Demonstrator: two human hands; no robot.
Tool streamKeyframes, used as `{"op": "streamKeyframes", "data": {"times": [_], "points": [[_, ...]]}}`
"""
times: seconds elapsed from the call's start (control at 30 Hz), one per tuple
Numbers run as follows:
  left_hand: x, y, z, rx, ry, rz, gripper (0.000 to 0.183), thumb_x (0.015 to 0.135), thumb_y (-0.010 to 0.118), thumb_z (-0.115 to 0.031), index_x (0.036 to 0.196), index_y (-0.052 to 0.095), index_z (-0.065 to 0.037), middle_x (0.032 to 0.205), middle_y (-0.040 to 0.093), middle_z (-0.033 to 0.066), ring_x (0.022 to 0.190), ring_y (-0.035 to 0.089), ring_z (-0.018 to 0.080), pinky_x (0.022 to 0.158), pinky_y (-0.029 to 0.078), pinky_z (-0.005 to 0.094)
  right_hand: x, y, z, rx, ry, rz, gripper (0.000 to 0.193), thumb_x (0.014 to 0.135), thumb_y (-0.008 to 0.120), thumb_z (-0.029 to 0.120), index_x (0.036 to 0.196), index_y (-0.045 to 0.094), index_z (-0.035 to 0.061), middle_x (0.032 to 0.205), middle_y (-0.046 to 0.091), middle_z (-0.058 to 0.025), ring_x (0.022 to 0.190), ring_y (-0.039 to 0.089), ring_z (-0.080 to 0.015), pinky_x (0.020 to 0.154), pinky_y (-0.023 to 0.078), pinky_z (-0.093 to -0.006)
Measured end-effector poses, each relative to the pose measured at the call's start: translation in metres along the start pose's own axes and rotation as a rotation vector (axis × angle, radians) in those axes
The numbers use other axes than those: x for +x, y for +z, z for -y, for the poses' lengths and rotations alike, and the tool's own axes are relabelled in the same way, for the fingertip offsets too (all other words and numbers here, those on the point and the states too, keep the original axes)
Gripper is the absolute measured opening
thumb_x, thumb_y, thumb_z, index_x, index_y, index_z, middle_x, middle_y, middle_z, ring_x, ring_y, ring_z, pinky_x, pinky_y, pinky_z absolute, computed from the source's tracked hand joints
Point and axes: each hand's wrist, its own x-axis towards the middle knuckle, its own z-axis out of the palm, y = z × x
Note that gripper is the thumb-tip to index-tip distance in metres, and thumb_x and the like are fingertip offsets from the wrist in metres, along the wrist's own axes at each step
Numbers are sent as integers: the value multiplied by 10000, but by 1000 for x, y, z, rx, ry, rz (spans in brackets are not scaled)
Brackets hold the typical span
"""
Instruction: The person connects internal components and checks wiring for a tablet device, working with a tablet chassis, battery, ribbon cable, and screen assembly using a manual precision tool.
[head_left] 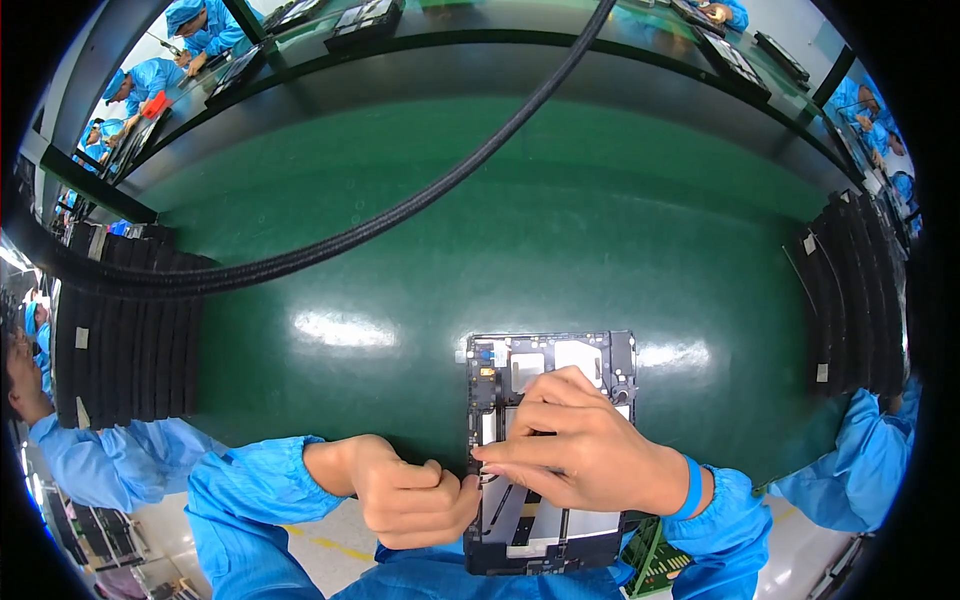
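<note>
An opened tablet (585,530) lies upright to me at the front edge of the green bench, its circuit board, silvery panels and ribbon cables exposed. My right hand (590,450), with a blue band on its wrist, reaches across it. Thumb and forefinger come together in a pinch at the tablet's left edge, over a short dark wire. Against that same edge, a little lower, my left hand (415,497) is curled closed, its thumb tip touching the side. Whatever is between the fingers of either hand is too small or hidden to make out.
Stacks of black trays (135,340) (855,300) stand at both sides of the green bench (400,250). A thick black braided cable (400,215) arcs across above it. Beyond runs a raised shelf (480,40) with more devices. Co-workers in blue sit around.
</note>
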Motion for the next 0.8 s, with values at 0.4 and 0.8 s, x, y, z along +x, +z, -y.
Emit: {"op": "streamKeyframes", "data": {"times": [0.4,0.8], "points": [[-4,-1,0,-182,-75,49,113,828,712,-79,860,763,16,906,763,143,791,735,227,766,641,330,23,2,-13,-50,-3,-23,85,894,920,177,947,859,151,816,683,35,754,620,-169,738,385,-351],[0,-8,1,-103,-95,106,122,830,712,-67,842,782,32,910,777,155,793,754,227,820,662,343,26,9,-19,59,11,-122,84,909,912,164,918,835,134,741,686,34,660,616,-139,670,385,-343]]}}
